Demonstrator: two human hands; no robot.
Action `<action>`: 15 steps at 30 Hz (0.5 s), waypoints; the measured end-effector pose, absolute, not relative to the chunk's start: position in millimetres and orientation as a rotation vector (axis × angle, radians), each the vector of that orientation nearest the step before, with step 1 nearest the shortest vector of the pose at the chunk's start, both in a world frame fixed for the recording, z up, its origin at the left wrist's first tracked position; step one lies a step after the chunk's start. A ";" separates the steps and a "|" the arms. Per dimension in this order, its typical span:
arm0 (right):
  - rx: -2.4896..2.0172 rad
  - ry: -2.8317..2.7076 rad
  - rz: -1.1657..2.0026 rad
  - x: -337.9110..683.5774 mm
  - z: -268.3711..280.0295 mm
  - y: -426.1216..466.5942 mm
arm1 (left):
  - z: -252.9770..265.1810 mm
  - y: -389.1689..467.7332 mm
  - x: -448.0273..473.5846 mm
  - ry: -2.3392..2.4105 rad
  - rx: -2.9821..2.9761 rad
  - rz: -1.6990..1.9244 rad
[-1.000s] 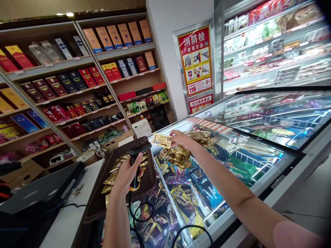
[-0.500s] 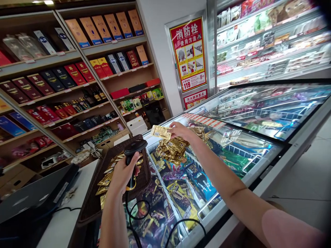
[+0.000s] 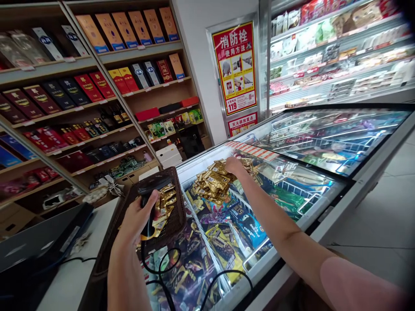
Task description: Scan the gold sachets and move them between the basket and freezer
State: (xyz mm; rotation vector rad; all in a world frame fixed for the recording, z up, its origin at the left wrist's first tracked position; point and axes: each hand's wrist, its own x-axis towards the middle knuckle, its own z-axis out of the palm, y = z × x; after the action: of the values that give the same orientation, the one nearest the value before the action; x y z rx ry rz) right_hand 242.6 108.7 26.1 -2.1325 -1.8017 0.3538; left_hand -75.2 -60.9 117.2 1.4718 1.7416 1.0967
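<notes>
Left fingers (image 3: pixel 151 201) wrap the scanner (image 3: pixel 151 187) near the basket's rim (image 3: pixel 178 182); right fingers (image 3: pixel 231 162) (closure unclear) touch gold packets (image 3: pixel 213 181).

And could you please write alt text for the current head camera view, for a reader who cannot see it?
A person's left hand grips a black handheld scanner in front of a brown basket of gold packets; the right hand is at a pile of more packets on a glass-topped freezer. Shelves holding boxes stand behind.
</notes>
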 end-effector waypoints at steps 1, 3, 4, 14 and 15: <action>-2.150 -1.793 0.347 240.2 25.9 106.8 | 118.3 -61.4 -81.2 1.750 1.456 1.101; -2.179 -1.775 0.310 234.6 27.1 102.1 | 120.7 -63.5 -95.1 1.778 1.419 1.104; -2.178 -1.770 0.276 230.6 28.3 99.2 | 121.9 -65.2 -102.5 1.804 1.397 1.109; -1.573 -2.247 0.210 67.8 43.9 51.0 | 121.4 -85.6 -165.3 2.006 1.153 1.306; -1.519 -2.281 0.267 42.5 43.4 47.9 | 121.7 -87.5 -168.2 2.001 1.133 1.321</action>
State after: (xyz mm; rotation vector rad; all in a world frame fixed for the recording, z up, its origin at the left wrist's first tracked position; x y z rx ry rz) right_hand 42.5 47.9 43.4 -1.5191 -2.2813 0.2672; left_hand -168.2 -87.5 121.7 1.1327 2.0009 1.3211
